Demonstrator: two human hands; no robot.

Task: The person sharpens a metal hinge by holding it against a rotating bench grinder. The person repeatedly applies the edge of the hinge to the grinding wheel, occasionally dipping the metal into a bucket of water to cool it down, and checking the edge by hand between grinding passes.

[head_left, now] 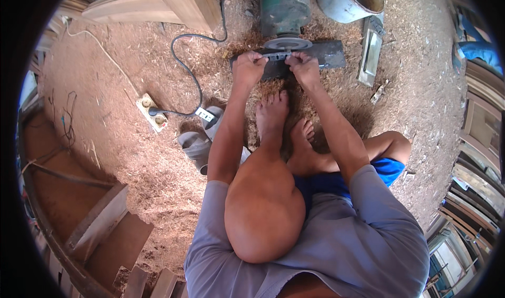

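Observation:
My left hand (249,70) and my right hand (305,69) pinch the two ends of a slotted metal blade (275,57). It lies crosswise between my fingers, right at the near side of a grey grinding wheel (288,43); whether the two touch I cannot tell. The wheel sits on the shaft of a worn green electric motor (285,7). Under my hands and the wheel, a dark flat plate (330,53) rests on the ground. My fingertips hide the blade's ends.
Sawdust covers the ground around my bare feet (273,111). A dark cable (184,61) runs to a socket strip (152,112) at left, beside sandals (195,148). A white bucket (351,2) and a sharpening-stone-like block (371,53) stand right. Timber (184,3) lies far left.

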